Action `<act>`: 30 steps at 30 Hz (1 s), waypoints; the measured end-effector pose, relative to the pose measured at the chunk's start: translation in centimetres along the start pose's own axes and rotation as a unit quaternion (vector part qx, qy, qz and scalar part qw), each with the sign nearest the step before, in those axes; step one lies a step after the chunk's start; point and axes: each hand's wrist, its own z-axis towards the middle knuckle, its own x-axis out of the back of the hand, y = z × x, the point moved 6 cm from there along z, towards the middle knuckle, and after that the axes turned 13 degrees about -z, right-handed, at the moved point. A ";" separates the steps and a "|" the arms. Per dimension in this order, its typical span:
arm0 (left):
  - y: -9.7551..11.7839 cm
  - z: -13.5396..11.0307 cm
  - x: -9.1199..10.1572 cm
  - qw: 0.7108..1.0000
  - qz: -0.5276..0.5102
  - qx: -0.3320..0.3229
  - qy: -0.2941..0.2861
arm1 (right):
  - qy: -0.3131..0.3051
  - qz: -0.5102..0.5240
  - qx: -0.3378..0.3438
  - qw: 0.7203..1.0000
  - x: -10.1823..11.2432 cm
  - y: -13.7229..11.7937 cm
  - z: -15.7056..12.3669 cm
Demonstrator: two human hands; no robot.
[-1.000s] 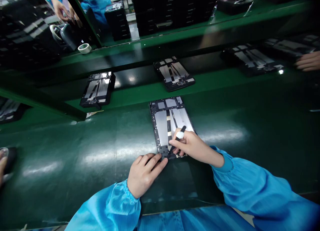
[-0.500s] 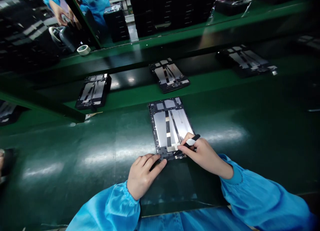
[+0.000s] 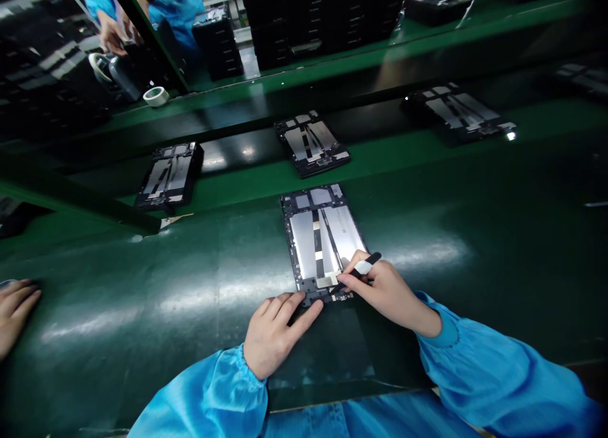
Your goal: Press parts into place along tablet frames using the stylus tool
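An opened tablet chassis [image 3: 319, 235] with silver panels lies on the dark green bench in front of me. My left hand [image 3: 275, 333] rests flat at its near left corner, fingertips touching the frame. My right hand [image 3: 382, 291] grips a thin black tool [image 3: 361, 270] like a pen, its tip down on the chassis's near edge by a small pale strip. Both sleeves are bright blue.
Three more opened chassis ride the conveyor beyond: left [image 3: 167, 175], middle [image 3: 311, 142], right [image 3: 458, 112]. A tape roll [image 3: 156, 96] sits on the far ledge. Another person's hand [image 3: 14, 308] lies at the left edge; stacked black trays stand behind.
The chassis on the conveyor have drifted left. My right hand shifted right along the near edge and laid the tool flatter. The other person's hand at the left came further into view.
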 end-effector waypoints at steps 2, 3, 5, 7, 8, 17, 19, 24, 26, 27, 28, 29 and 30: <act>0.0 0.0 0.0 1.000 0.006 -0.001 -0.006 | 0.000 -0.006 0.003 1.000 0.0 0.0 0.0; 0.0 0.0 -0.1 1.000 0.008 0.001 -0.009 | 0.000 -0.009 0.005 1.000 -0.1 -0.1 -0.1; -0.1 -0.1 -0.2 1.000 0.009 0.007 -0.013 | 0.001 -0.014 0.009 1.000 -0.1 -0.1 -0.1; -0.2 -0.2 -0.3 1.000 0.009 0.013 -0.014 | 0.005 -0.020 0.016 1.000 0.0 -0.2 -0.1; -0.3 -0.3 -0.3 1.000 0.009 0.014 -0.014 | 0.006 -0.022 0.019 1.000 0.0 -0.3 -0.1; 0.1 0.5 -0.7 0.998 0.027 0.046 -0.040 | 0.028 -0.029 0.048 0.998 0.0 -0.9 -0.2; 0.1 0.8 -0.9 0.997 0.030 0.053 -0.051 | 0.035 -0.027 0.052 0.998 0.1 -0.9 -0.2; -0.9 0.7 -0.5 0.996 -0.073 0.021 -0.045 | 0.205 0.020 0.057 0.977 2.1 0.5 -0.4; -1.3 0.7 -0.2 0.994 -0.102 0.013 -0.035 | 0.274 0.066 0.026 0.959 2.8 2.0 -0.5; -1.3 0.8 0.0 0.994 -0.103 0.013 -0.025 | 0.280 0.100 0.004 0.955 2.8 2.8 -0.4; -1.2 1.0 0.2 0.995 -0.099 0.013 -0.013 | 0.271 0.137 -0.014 0.953 2.5 3.3 -0.1; -1.0 1.2 0.5 0.996 -0.093 0.009 0.002 | 0.251 0.174 -0.023 0.952 2.0 3.6 0.4; -0.7 1.5 0.7 0.997 -0.082 -0.001 0.013 | 0.227 0.206 -0.022 0.952 1.3 3.5 0.9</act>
